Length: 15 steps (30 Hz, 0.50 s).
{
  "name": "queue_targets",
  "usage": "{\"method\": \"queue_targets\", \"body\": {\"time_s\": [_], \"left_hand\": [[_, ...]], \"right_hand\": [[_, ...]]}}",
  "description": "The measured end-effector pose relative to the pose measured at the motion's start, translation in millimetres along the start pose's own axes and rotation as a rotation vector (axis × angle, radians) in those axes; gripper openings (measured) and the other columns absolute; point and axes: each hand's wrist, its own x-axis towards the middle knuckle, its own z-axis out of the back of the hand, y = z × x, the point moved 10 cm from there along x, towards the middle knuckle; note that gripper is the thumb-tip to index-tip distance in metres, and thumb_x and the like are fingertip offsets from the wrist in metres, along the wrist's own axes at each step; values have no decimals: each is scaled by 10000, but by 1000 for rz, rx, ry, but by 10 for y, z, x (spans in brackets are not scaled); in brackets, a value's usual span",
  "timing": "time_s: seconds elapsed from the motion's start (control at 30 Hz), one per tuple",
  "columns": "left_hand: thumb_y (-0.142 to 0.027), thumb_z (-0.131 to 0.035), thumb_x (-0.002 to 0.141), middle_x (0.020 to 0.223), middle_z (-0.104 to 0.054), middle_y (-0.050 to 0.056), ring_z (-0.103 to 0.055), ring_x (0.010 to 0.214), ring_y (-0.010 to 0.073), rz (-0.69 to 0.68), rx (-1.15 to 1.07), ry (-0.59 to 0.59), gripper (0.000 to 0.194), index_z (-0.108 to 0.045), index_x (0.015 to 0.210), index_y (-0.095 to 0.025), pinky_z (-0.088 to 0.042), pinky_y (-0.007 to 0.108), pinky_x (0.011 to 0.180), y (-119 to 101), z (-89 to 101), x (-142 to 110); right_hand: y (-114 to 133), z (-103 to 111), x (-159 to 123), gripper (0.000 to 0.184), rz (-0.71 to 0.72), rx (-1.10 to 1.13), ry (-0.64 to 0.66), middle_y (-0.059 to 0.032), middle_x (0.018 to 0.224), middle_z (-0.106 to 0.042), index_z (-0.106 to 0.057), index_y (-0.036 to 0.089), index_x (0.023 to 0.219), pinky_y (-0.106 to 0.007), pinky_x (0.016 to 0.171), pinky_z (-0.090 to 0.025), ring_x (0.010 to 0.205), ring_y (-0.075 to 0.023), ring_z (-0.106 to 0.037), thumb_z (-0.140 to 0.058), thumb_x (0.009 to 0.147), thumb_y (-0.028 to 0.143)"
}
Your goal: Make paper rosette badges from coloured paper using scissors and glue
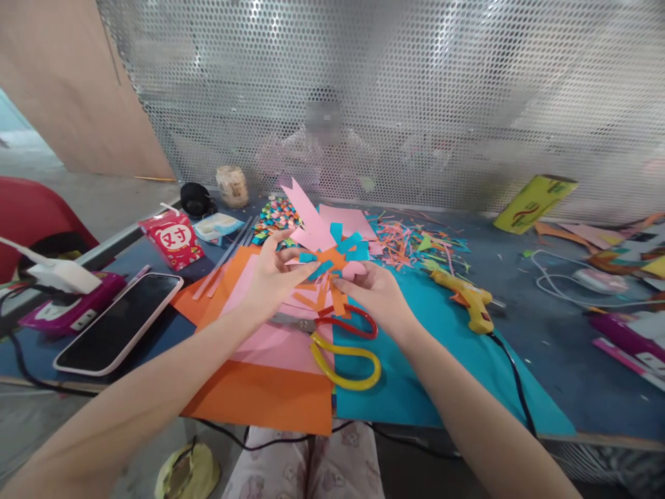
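Observation:
Between my hands is a flower-like paper piece [332,260], an orange middle with several blue strips spreading out from it. My left hand [275,281] pinches its left side by a blue strip. My right hand [378,294] grips its right side, where a small curled pink paper strip [354,269] shows by the thumb and fingers. Below lie scissors [347,382] with one red and one yellow handle loop, resting across pink and blue paper. Orange paper strips [339,302] lie just under the hands.
Orange sheets [270,395] and a blue sheet [395,388] cover the front of the table. A yellow glue gun [470,299] with a black cord lies right. Paper shreds [405,242] are heaped behind. Left are a phone [119,322], a red packet [172,239] and a power strip [77,305].

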Motion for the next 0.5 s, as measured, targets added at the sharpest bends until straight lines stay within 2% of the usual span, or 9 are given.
{"method": "queue_targets", "body": {"time_s": [0.3,0.5], "left_hand": [[-242,-826,522,767,-623,-68,-651,631,118,27,-50,-29,701,-422,1095,-231,-571,280,594,26,12,-14],[-234,-844,501,787,-633,-67,-663,642,123,44,-44,-35,775,-412,1144,-239,-575,267,583,25,9,-23]], "right_hand": [[-8,5,-9,387,-43,45,-24,66,597,-474,-466,203,615,-256,594,-458,599,-107,-518,-805,524,365],[15,9,-13,400,-50,44,-30,52,625,-526,-498,203,652,-271,628,-474,642,-128,-554,-816,515,403]]}}
